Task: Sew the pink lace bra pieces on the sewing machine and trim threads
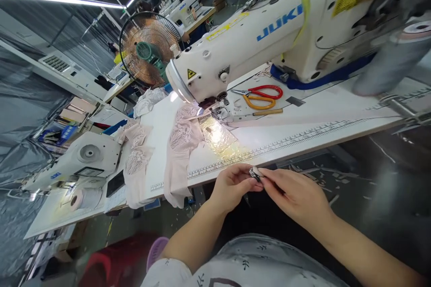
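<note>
Both hands meet just off the front edge of the sewing table. Between the fingertips of my left hand (232, 184) is a small, shiny metal piece with dark parts that looks like a bobbin case (256, 174). My right hand (298, 193) pinches the same piece from the other side, and the fingers cover much of it. Beyond them stands a white sewing machine (242, 40). A pale pink lace garment (183, 139) lies by its needle area and hangs over the table edge.
Scissors (264, 97) with red and orange handles lie on the machine bed beside a thin wooden-handled tool (268, 112). A measuring strip (235, 157) runs along the table's front edge. More pink lace pieces (136, 161) hang at left, near a second machine (90, 154). A large thread cone (390, 63) stands right.
</note>
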Demonstrator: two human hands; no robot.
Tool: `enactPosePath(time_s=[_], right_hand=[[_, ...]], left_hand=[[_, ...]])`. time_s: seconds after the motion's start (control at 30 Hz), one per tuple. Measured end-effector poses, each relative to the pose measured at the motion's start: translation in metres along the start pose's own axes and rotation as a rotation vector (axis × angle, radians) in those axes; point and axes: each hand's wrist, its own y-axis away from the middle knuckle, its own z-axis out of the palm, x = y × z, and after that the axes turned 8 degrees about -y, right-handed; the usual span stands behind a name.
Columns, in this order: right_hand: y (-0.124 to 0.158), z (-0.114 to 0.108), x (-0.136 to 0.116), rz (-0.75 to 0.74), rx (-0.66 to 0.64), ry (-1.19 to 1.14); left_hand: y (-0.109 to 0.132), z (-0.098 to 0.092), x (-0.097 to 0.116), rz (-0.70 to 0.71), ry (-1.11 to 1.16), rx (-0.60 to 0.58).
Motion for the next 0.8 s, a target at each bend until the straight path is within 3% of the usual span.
enactPosePath(time_s=[0.13,0.43,0.67,0.8], right_hand=[[0.008,0.005,-0.004,-0.033,-0.125,-0.103],[0.013,0.014,-0.029,0.104,-0.192,-0.266],[0.0,-0.002,-0.037,0.189,-0.457,-0.26],[-0.011,-0.008,-0.036,0.134,-0.409,-0.186]], left_hand=[[0.008,-0.008,-0.008,0.002,0.065,0.039],[0.019,-0.022,-0.017,0.051,0.118,0.019],[0.021,-0.032,-0.022,-0.059,0.178,-0.017],[0.022,-0.036,-0.025,-0.102,0.124,-0.069]])
